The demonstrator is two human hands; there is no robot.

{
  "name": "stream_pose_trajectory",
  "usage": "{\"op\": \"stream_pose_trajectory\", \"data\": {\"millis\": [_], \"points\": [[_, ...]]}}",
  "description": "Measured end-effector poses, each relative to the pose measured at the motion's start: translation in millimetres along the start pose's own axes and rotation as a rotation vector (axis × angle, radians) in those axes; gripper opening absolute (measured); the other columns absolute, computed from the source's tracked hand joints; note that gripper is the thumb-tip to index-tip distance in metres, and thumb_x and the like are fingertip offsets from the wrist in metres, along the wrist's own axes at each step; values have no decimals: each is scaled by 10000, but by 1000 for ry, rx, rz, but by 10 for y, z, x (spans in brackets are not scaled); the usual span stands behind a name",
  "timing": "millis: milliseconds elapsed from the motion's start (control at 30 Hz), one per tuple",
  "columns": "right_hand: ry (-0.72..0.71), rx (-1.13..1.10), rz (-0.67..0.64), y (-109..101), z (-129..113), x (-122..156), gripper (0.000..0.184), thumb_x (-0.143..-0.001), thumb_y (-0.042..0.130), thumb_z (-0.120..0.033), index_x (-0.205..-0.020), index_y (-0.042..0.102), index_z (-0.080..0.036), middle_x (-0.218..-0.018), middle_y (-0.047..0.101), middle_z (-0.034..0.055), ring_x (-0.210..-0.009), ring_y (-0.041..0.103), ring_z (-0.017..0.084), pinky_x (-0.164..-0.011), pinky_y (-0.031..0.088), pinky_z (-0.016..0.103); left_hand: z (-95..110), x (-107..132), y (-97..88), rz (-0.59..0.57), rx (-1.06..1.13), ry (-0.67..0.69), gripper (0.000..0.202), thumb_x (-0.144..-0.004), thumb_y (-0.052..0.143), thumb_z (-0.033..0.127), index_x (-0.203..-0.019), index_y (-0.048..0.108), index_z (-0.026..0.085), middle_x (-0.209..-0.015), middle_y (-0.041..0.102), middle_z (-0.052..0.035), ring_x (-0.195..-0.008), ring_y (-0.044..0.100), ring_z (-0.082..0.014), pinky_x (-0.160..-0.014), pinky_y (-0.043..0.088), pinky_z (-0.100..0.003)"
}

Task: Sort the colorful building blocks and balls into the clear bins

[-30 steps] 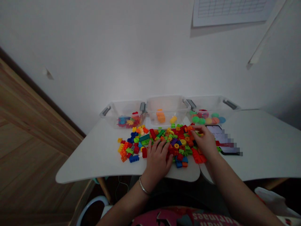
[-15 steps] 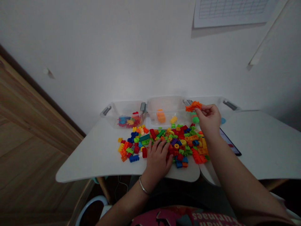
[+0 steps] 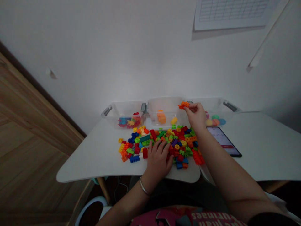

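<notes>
A heap of coloured building blocks (image 3: 164,142) covers the middle of the white table (image 3: 98,157). My left hand (image 3: 158,160) lies flat on the near side of the heap with its fingers spread. My right hand (image 3: 196,115) is raised above the far edge of the heap and pinches an orange block (image 3: 183,105) at the right rim of the middle clear bin (image 3: 164,114). That bin holds an orange piece and a yellow piece.
Clear bins stand on either side along the wall: the left bin (image 3: 123,116) with mixed blocks, the right bin (image 3: 215,110) with round coloured pieces. A phone (image 3: 223,141) lies face up right of the heap. A paper chart (image 3: 232,12) hangs on the wall.
My right hand picked an orange block out of the heap, lifted it, and carried it left towards the middle bin. My left hand has stayed on the heap.
</notes>
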State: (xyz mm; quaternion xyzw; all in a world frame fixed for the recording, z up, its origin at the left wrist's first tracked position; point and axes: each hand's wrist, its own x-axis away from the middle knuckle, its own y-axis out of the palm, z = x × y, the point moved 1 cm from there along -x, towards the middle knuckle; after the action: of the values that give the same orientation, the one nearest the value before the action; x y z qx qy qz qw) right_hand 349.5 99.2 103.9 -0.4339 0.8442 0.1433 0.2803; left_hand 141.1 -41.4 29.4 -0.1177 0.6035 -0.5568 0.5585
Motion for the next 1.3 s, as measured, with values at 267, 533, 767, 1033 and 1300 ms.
{"op": "stream_pose_trajectory", "data": {"millis": [267,533,767,1033,1300], "points": [[248,-464,-42,-81,-241,237,489,-606,777,-580,-732,451,-238,-726,641,-24,-708,667,153,-765,566,352,1,15,13,-4,15,-7,413,-888,577,309,-1290,575,213,-1319,624,-70,-1285,485,-293,-1170,217,-601],[384,-199,-342,-314,-306,875,471,-616,763,-622,-666,511,-226,-573,597,-35,-528,551,133,-510,463,266,-6,-91,-107,40,134,-97,471,-915,536,294,-1374,481,203,-1347,597,-95,-1332,437,-296,-1172,203,-602],[407,-200,-429,-296,-346,1118,460,-634,754,-616,-662,510,-227,-580,582,-39,-535,553,139,-511,465,271,-67,-459,-218,30,359,-168,254,-911,572,310,-1131,671,231,-1076,713,-56,-1066,596,-250,-1033,410,-493],[-113,314,-385,-470,-299,1123,215,-849,583,-449,-913,595,-244,-982,723,83,-938,657,278,-861,490,460,-238,-637,-236,105,658,-231,126,-830,659,268,-936,713,229,-901,728,-24,-874,669,-201,-841,523,-366],[-572,617,-451,-738,-79,1172,176,-888,548,-268,-1044,615,-220,-1033,720,80,-983,634,254,-909,464,439,-922,-999,-482,584,623,-332,177,-879,563,330,-987,546,192,-925,633,-26,-824,632,-136,-756,523,-264]]}}
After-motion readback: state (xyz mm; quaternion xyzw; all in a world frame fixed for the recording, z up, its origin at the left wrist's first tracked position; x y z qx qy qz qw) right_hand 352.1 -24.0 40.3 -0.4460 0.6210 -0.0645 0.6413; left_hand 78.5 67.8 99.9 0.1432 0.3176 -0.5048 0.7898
